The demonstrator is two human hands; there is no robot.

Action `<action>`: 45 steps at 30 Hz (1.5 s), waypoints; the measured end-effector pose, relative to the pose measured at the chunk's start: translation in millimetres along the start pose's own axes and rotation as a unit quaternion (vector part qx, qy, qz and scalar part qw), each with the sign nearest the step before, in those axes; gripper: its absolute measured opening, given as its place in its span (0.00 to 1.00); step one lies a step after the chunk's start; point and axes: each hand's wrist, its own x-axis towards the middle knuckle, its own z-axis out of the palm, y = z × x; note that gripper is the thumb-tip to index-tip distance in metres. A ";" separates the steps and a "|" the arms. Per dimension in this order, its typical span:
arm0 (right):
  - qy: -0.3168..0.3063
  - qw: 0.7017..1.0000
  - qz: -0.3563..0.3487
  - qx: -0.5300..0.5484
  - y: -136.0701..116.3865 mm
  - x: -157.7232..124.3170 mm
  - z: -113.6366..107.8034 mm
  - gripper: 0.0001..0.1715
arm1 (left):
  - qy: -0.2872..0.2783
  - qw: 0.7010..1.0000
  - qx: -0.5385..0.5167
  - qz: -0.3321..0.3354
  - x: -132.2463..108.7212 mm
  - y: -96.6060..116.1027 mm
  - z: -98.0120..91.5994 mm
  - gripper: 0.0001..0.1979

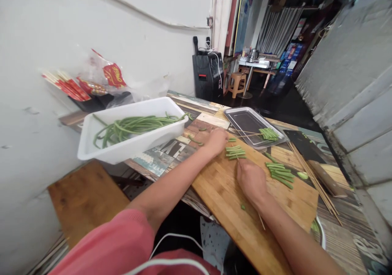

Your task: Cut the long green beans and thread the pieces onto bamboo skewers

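Two cut-bean heaps (280, 173) on cutting board (226, 201), bare wood toward lower edge. Right hand (251, 179) grip clamped on skewer (261, 222); left hand (218, 139) grip can't be told.

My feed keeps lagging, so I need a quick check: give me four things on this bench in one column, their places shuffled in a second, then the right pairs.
Things:
1. whole long beans
2. skewered bean pieces
3. bamboo skewer
4. cut bean pieces

Places:
A. on the wooden cutting board, beside the left hand
B. in the white tub
C. gripped in the right hand
D. in the metal tray

Pairs: 1-B, 2-D, 3-C, 4-A
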 end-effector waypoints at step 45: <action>-0.031 0.999 0.008 0.011 -2.0 13.5 -6.1 0.16 | -0.080 0.995 -0.028 0.061 4.2 -4.1 -1.1 0.11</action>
